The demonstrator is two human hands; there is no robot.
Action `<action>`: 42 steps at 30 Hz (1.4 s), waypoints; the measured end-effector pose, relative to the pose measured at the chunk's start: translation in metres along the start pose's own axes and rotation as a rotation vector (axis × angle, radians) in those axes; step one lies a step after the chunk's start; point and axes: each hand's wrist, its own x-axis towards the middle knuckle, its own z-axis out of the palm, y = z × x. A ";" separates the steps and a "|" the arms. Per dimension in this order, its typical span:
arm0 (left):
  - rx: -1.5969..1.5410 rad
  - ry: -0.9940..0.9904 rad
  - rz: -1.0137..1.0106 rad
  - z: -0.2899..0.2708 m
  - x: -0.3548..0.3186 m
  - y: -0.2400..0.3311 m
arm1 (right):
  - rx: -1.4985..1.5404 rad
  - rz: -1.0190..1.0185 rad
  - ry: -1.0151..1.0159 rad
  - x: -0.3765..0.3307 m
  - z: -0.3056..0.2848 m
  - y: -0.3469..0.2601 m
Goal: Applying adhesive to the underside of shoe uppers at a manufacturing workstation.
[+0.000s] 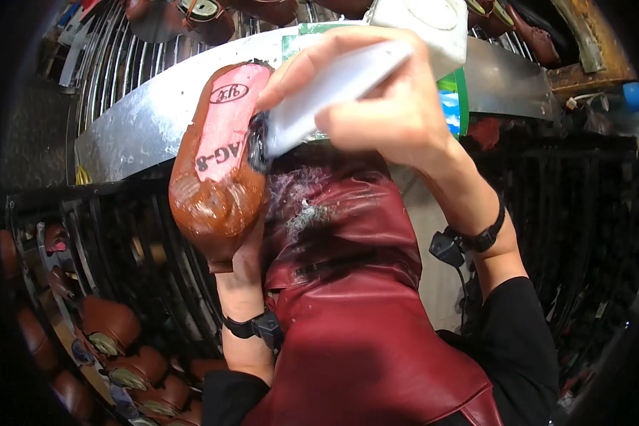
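Note:
A brown leather shoe upper (184, 170) is held sole side up, with a pink insole (224, 128) on its underside. My left hand (248, 259) grips it from below; its fingers are hidden behind the leather. Closed around a white flat-handled brush (334, 89), my right hand (397, 124) is above my lap, and motion smears the handle. The brush's dark, glossy end (258, 145) meets the shoe's right edge beside the insole. Whether that dark patch is all bristles I cannot tell.
Beyond the shoe lies a metal work surface (131, 131) with a white block-like container (440, 35) on it. More brown shoes (110, 323) stand on racks at the lower left, others along the top. A dark red apron (362, 305) covers my lap.

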 end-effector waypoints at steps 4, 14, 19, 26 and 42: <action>0.120 -0.030 -0.233 -0.021 0.015 0.006 | 0.134 0.185 0.282 -0.001 -0.001 0.039; -0.083 0.154 -0.083 -0.076 0.198 0.010 | 0.604 0.437 0.783 -0.058 0.028 0.050; 0.753 0.215 -0.167 -0.106 0.372 -0.014 | 0.542 0.366 0.794 -0.057 0.023 0.028; 1.197 0.203 -0.305 -0.097 0.442 -0.107 | 0.402 0.456 0.846 -0.047 0.030 0.036; 1.685 0.501 -1.368 -0.302 -0.284 -0.060 | 0.161 0.452 0.660 -0.084 0.029 0.054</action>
